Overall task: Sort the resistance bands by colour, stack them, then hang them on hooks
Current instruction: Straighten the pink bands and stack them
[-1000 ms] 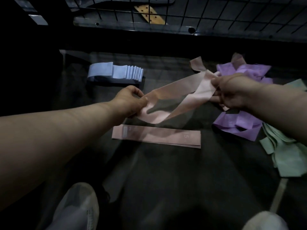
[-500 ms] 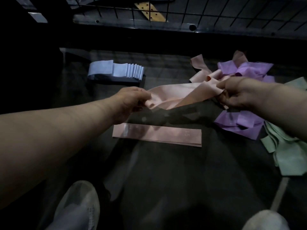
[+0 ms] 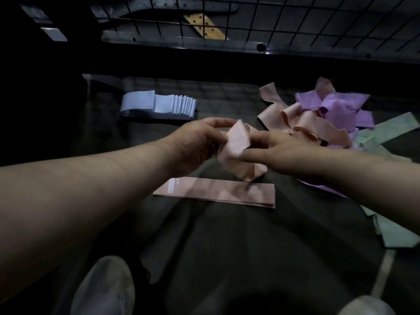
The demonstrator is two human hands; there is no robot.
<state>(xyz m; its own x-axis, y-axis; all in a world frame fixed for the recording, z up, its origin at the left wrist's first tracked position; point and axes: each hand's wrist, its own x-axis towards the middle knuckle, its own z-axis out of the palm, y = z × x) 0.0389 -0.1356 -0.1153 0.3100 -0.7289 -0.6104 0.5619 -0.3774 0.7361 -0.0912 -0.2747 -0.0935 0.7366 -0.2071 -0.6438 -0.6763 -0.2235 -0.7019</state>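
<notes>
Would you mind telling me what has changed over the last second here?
The left hand and right hand came together, so the pink band, stretched out between them before, is now bunched up; both hands keep their grip on it. The flat pink stack, blue stack, purple pile and green bands stayed put.

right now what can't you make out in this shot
Head view:
- Held pink band: its fold blurred, ends covered by the left hand and right hand; right hand's grip unclear.
- Flat pink stack: print too blurred to read.
- Purple bands: count hidden under loose pink bands and right arm.
- Green bands: cut off by the right edge.
</notes>
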